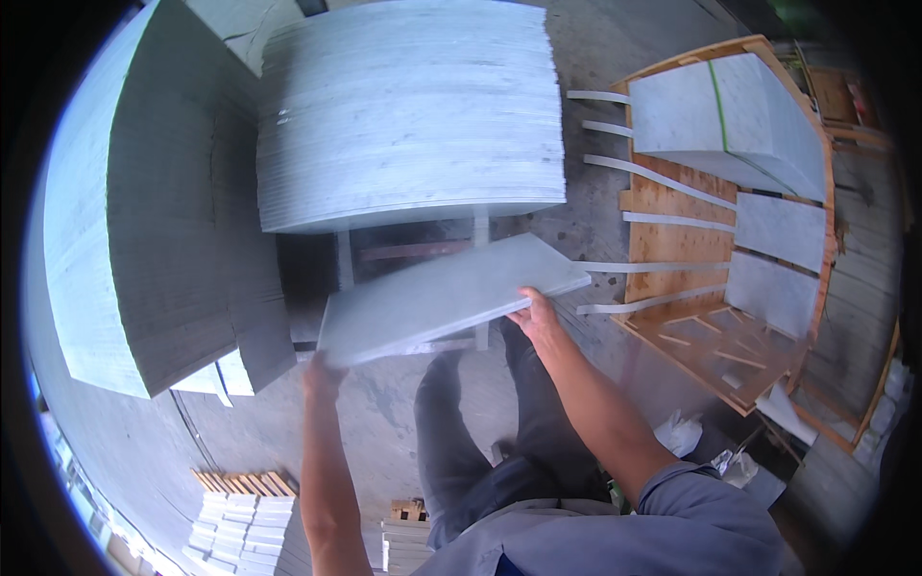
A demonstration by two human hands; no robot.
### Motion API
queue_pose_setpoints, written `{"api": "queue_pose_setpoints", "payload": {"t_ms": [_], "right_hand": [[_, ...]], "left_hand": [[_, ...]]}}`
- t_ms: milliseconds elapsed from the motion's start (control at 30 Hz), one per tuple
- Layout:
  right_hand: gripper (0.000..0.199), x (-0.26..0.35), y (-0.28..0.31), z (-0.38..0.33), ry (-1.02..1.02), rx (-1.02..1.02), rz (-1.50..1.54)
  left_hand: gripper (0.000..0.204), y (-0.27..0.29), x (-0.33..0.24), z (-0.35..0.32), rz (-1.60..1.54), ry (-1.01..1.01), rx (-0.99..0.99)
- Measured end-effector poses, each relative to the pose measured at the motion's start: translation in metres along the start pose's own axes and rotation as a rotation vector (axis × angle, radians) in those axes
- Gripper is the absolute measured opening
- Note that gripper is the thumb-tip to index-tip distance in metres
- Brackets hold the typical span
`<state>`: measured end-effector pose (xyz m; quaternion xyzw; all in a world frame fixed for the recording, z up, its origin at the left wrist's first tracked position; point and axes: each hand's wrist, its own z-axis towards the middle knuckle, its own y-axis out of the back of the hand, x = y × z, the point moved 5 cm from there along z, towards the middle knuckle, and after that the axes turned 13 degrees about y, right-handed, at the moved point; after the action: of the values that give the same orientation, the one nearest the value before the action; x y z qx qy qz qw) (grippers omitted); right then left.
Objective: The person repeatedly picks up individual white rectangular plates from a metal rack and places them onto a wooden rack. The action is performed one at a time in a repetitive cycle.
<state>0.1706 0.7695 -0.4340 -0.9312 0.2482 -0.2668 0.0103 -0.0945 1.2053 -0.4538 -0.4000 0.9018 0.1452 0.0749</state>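
L hand (324, 372) grips the near left corner of a flat pale-grey rectangular stone slab (432, 302); R hand (538, 315) grasps its near long edge toward the right end, thumb seemingly on top. Slab's at approx. center of view, apparently held up off the floor. From it: at 12 o'clock, a big stack of thin pale-grey stone sheets (408, 125); at 10, a tall grey-white block-shaped stack (173, 202); at 2–3, an open light-brown plywood crate (672, 245) w/ flat white straps (672, 268) across it. To do it well, prob. best to lift both ends evenly, keep a firm grip & keep corners clear of the 12 o'clock stack. Hidden: fingers under the slab. L hand's blurry, so exact finger placement's unclear; small white block stack (403, 549) at 6 is cut off at bottom.
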Motion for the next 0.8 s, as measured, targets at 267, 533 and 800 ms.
{"api": "queue_pose_setpoints", "payload": {"t_ms": [267, 533, 800], "right_hand": [[0.039, 0.028, 0.103, -0.089, -0.009, -0.184, -0.065], [0.04, 0.075, 0.202, -0.122, -0.042, -0.165, -0.004], [0.037, 0.163, 0.295, -0.087, -0.055, -0.208, 0.137]], "left_hand": [[0.034, -0.014, 0.093, -0.104, -0.343, 0.402, -0.027], [0.038, -0.066, 0.125, -0.195, -0.141, 0.351, -0.055], [0.044, -0.182, 0.14, -0.268, 0.011, 0.282, 0.036]]}}
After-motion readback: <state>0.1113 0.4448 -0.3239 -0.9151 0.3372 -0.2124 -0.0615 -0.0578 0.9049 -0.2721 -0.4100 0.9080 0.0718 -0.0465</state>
